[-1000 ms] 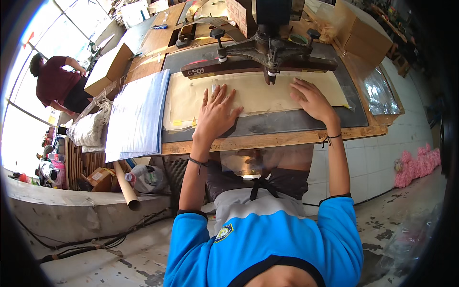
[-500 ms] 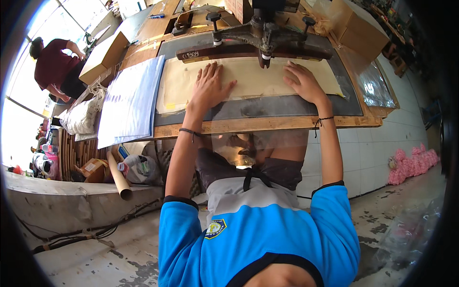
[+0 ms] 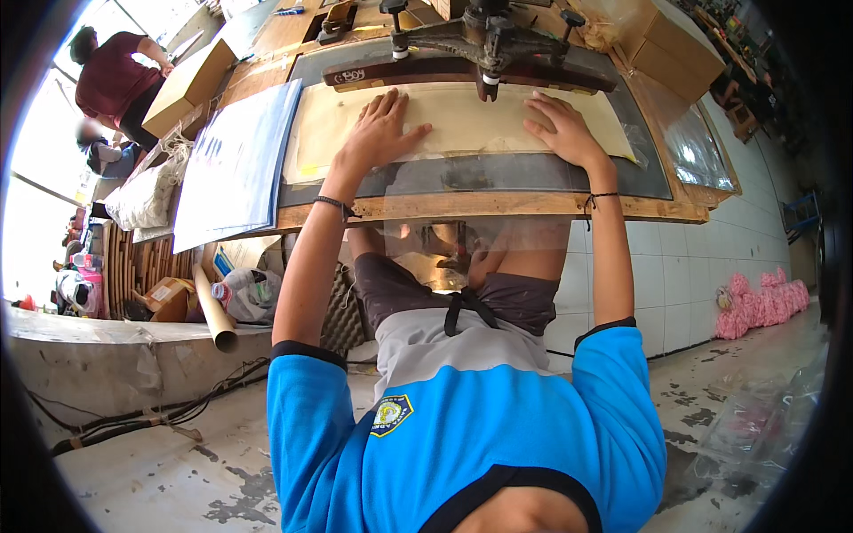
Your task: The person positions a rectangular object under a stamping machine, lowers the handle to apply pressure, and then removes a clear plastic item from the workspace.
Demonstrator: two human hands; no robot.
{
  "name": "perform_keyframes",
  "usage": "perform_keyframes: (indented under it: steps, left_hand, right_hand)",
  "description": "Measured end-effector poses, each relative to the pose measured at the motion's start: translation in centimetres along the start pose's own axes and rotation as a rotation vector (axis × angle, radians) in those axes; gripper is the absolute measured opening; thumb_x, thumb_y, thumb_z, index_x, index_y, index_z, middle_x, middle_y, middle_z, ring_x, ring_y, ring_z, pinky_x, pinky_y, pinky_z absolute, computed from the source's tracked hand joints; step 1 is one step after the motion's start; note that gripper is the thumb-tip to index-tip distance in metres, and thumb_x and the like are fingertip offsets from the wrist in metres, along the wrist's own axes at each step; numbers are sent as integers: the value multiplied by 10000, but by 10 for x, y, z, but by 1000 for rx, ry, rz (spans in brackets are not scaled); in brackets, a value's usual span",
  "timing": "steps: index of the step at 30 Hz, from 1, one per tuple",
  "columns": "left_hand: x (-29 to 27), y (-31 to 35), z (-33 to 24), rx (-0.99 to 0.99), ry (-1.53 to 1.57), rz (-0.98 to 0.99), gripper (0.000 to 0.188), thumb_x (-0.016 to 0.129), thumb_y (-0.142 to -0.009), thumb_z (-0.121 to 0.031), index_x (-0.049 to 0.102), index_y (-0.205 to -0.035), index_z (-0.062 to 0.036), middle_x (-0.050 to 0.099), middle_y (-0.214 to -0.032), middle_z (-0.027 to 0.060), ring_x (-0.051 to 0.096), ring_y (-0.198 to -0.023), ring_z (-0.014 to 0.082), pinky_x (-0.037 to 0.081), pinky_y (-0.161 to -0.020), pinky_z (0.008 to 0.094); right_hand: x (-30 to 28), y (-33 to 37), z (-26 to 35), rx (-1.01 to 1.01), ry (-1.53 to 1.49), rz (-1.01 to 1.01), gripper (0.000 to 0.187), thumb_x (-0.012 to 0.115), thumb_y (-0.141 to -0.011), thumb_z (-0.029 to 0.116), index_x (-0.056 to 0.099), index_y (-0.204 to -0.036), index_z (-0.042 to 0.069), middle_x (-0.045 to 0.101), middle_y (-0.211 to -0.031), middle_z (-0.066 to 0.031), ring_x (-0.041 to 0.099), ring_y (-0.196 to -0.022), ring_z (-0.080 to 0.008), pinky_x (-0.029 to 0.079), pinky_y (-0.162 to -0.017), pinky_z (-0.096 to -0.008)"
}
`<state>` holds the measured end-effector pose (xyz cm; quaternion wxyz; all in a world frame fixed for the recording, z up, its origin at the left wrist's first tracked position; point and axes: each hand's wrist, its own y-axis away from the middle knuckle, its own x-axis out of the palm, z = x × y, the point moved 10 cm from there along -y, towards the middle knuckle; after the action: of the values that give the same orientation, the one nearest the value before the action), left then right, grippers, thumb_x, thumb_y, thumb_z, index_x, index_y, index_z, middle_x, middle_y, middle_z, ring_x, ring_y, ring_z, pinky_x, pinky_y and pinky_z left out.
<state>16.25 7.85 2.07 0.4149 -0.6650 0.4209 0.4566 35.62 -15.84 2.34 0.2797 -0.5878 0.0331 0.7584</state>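
Observation:
My left hand [image 3: 380,131] lies flat, fingers spread, on a cream sheet [image 3: 462,115] stretched inside a wood-framed screen [image 3: 480,206] on the bench. My right hand [image 3: 562,130] presses flat on the same sheet further right. Both palms are down and hold nothing. Just beyond my fingertips a dark squeegee bar [image 3: 462,73] hangs under a black metal clamp arm [image 3: 484,31].
A stack of pale blue-white sheets [image 3: 233,169] lies left of the screen. Cardboard boxes [image 3: 187,84] sit at the far left and far right [image 3: 675,44]. A person in a maroon shirt [image 3: 115,80] works at upper left. A cardboard tube [image 3: 213,311] and bags lie under the bench. Pink bundles [image 3: 755,302] rest by the tiled wall.
Both hands stay flat on the sheet; the right has slid slightly outward. The view has shifted, so bench and hands sit higher in the picture.

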Motion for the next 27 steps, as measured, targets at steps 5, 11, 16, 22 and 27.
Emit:
perform_keyframes:
  steps: [5,11,16,22,27]
  left_hand:
    - [-4,-4,-5,-23,11,8,876,497,-1019,-644,406,-1586,17,344,-1669,262,287,-1570,409,241,-1295,459]
    - [-4,-1,-5,-28,40,-76,759,517,-1027,-599,472,-1573,-74,376,-1653,254,307,-1560,413,250,-1286,477]
    - [-3,-3,-2,24,32,-137,711,518,-1030,-590,507,-1557,-114,386,-1652,242,324,-1557,389,235,-1287,486]
    - [-3,-6,-1,-15,54,-100,713,527,-1017,-613,526,-1534,-122,377,-1661,232,323,-1560,381,230,-1288,486]
    - [-3,-6,1,-24,46,-114,737,528,-1010,-635,506,-1547,-131,377,-1665,220,316,-1564,378,217,-1296,484]
  right_hand:
    - [-2,-2,-10,7,-8,-76,569,594,-1032,516,639,-1421,104,510,-1602,-114,472,-1453,-343,368,-1209,-459]
    - [-2,-2,-8,69,54,-49,583,575,-1036,536,639,-1426,108,515,-1599,-117,470,-1457,-337,356,-1204,-465]
    - [-2,-3,-8,55,41,-45,605,558,-1039,556,626,-1446,112,495,-1617,-106,448,-1479,-325,335,-1221,-460]
    - [1,-3,-14,82,31,-28,604,560,-1036,561,624,-1451,127,494,-1619,-96,445,-1482,-321,328,-1224,-467]
    - [0,-5,-11,88,40,-23,609,564,-1031,565,625,-1450,127,499,-1615,-88,447,-1481,-321,328,-1222,-475]
